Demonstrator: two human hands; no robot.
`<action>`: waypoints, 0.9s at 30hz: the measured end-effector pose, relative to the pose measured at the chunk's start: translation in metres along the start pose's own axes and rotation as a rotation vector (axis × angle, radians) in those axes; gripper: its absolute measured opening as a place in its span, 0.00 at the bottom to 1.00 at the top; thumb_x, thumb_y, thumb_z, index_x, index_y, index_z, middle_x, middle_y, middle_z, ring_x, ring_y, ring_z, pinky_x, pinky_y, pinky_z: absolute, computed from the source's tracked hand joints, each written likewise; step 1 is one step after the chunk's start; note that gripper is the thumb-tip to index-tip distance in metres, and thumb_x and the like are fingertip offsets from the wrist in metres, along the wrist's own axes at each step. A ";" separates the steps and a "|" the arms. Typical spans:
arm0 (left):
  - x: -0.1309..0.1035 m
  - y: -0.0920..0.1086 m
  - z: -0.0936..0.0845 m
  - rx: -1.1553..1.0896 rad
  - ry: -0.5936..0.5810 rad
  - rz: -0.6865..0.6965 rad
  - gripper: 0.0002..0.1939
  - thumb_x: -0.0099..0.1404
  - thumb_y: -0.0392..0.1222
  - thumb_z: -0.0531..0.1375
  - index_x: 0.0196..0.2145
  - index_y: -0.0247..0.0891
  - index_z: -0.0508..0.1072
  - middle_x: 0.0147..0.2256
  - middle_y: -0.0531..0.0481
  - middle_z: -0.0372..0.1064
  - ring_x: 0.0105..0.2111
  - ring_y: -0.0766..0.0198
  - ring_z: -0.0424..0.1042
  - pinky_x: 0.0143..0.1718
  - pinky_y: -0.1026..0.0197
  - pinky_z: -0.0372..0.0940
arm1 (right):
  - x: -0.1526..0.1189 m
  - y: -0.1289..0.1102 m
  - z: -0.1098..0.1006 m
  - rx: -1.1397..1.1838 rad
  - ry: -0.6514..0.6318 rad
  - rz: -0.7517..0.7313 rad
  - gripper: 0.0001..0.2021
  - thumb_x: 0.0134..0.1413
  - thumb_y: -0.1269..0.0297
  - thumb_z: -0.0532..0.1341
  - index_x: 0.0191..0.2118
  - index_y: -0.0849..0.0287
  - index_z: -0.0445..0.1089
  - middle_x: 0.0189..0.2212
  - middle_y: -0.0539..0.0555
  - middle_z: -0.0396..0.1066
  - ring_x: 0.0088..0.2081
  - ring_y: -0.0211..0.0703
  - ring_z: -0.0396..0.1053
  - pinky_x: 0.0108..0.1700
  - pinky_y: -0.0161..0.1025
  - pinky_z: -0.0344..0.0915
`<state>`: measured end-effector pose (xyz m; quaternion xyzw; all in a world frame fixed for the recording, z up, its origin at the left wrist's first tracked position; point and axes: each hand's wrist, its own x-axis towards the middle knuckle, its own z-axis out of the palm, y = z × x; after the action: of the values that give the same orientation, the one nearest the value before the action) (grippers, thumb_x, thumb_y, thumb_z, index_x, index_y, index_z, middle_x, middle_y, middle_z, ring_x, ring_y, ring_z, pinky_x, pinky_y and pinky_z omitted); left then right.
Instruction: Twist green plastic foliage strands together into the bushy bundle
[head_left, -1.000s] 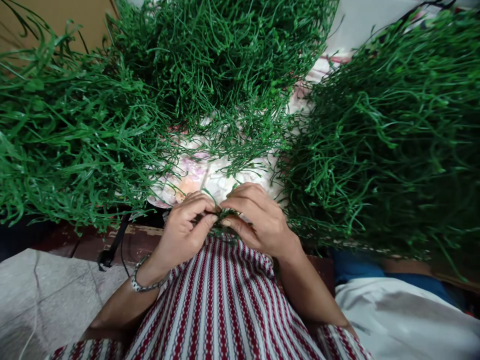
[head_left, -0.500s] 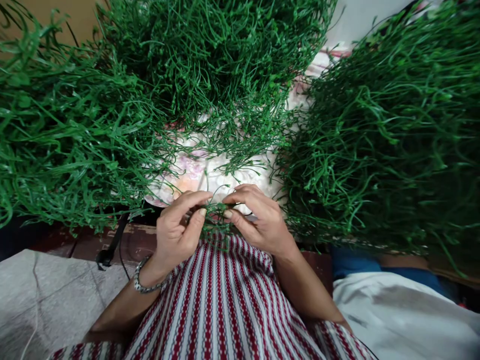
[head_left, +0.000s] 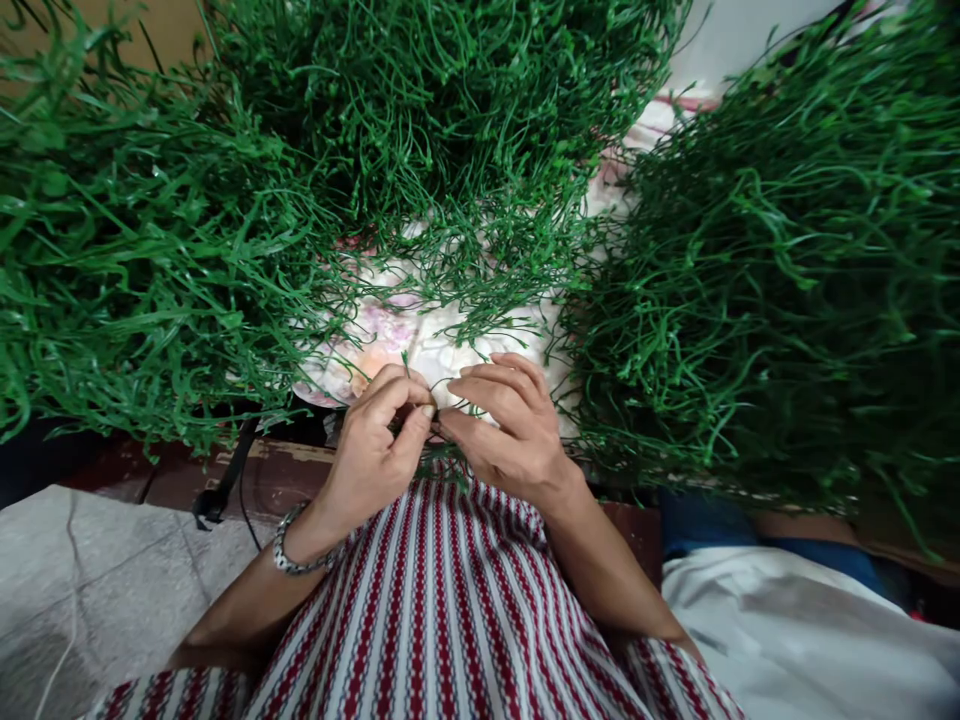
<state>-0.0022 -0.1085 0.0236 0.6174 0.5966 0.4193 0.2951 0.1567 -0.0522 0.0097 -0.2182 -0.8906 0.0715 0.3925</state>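
Over the near edge of the white floral cloth (head_left: 442, 330), my left hand (head_left: 379, 440) pinches a thin green plastic-looking stem (head_left: 406, 360) between thumb and forefinger. Its tip pokes up above the knuckles. My right hand (head_left: 517, 430) meets it at the fingertips, its forefinger against the same piece and its other fingers loosely curved and apart. The right thumb is mostly hidden. Some more green strands hang below the hands, in front of the striped garment (head_left: 420, 600). Loose green stems (head_left: 502, 250) lie scattered on the cloth just beyond.
Large heaps of green stems rise at the left (head_left: 150, 260), at the back (head_left: 450, 90) and at the right (head_left: 750, 280). A black strap (head_left: 232, 475) hangs over the brown wooden edge (head_left: 285, 480). White fabric (head_left: 795, 620) lies at the lower right.
My left hand has shifted slightly right and its fingers have curled in closer. The right fingers have lifted and spread, and the fingertips of both hands now meet.
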 end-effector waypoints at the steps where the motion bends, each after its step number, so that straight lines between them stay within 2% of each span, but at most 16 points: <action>1: 0.000 0.001 0.001 0.003 0.001 0.003 0.06 0.61 0.32 0.52 0.28 0.36 0.65 0.29 0.51 0.62 0.32 0.66 0.64 0.35 0.65 0.59 | -0.001 0.000 0.001 -0.012 0.005 -0.010 0.07 0.53 0.73 0.57 0.35 0.54 0.68 0.39 0.51 0.69 0.45 0.42 0.64 0.51 0.47 0.61; 5: 0.001 0.001 0.000 -0.020 -0.084 -0.048 0.06 0.62 0.32 0.51 0.28 0.37 0.65 0.24 0.55 0.61 0.25 0.70 0.61 0.28 0.67 0.57 | -0.001 0.002 0.001 0.020 -0.048 -0.035 0.05 0.52 0.72 0.56 0.35 0.57 0.66 0.33 0.53 0.68 0.40 0.43 0.63 0.44 0.44 0.64; 10: 0.002 -0.002 -0.003 -0.009 -0.156 -0.056 0.07 0.61 0.34 0.51 0.27 0.36 0.66 0.22 0.55 0.62 0.24 0.69 0.60 0.26 0.67 0.56 | -0.001 0.004 -0.001 0.048 -0.150 -0.004 0.03 0.55 0.70 0.56 0.35 0.59 0.65 0.32 0.54 0.67 0.38 0.43 0.62 0.40 0.43 0.62; 13: 0.003 -0.003 -0.003 0.041 -0.126 -0.025 0.07 0.61 0.34 0.52 0.27 0.37 0.67 0.22 0.55 0.63 0.23 0.69 0.62 0.26 0.67 0.56 | -0.004 0.002 0.001 0.019 -0.151 -0.015 0.03 0.55 0.70 0.55 0.35 0.60 0.65 0.31 0.54 0.67 0.37 0.43 0.62 0.40 0.44 0.63; 19: 0.004 0.001 -0.004 0.038 -0.037 0.051 0.08 0.62 0.32 0.53 0.26 0.37 0.68 0.23 0.54 0.64 0.25 0.68 0.62 0.28 0.65 0.57 | -0.006 -0.001 0.003 0.036 -0.026 -0.009 0.04 0.53 0.72 0.57 0.36 0.58 0.65 0.31 0.53 0.67 0.37 0.43 0.63 0.42 0.44 0.64; 21: 0.004 0.001 -0.005 0.018 -0.007 0.120 0.08 0.61 0.31 0.53 0.27 0.37 0.68 0.24 0.53 0.62 0.26 0.68 0.62 0.29 0.65 0.57 | -0.004 -0.001 0.002 0.112 -0.036 0.044 0.06 0.53 0.69 0.59 0.38 0.59 0.64 0.32 0.55 0.67 0.37 0.43 0.63 0.41 0.44 0.64; 24: 0.003 0.000 -0.004 -0.020 0.034 0.206 0.07 0.61 0.30 0.55 0.29 0.37 0.70 0.24 0.53 0.59 0.27 0.68 0.60 0.29 0.64 0.56 | -0.001 -0.001 0.005 0.269 -0.082 0.129 0.15 0.52 0.60 0.62 0.43 0.62 0.64 0.36 0.58 0.67 0.39 0.44 0.64 0.40 0.43 0.64; 27: 0.000 -0.002 -0.001 -0.070 0.064 0.222 0.07 0.60 0.29 0.56 0.32 0.38 0.72 0.25 0.53 0.58 0.28 0.67 0.60 0.29 0.64 0.57 | 0.000 -0.003 0.012 0.389 -0.023 0.201 0.13 0.54 0.57 0.59 0.40 0.62 0.65 0.34 0.57 0.67 0.38 0.43 0.65 0.40 0.43 0.64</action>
<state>-0.0041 -0.1085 0.0229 0.6553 0.5186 0.4896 0.2488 0.1473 -0.0548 0.0023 -0.2255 -0.8383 0.2831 0.4078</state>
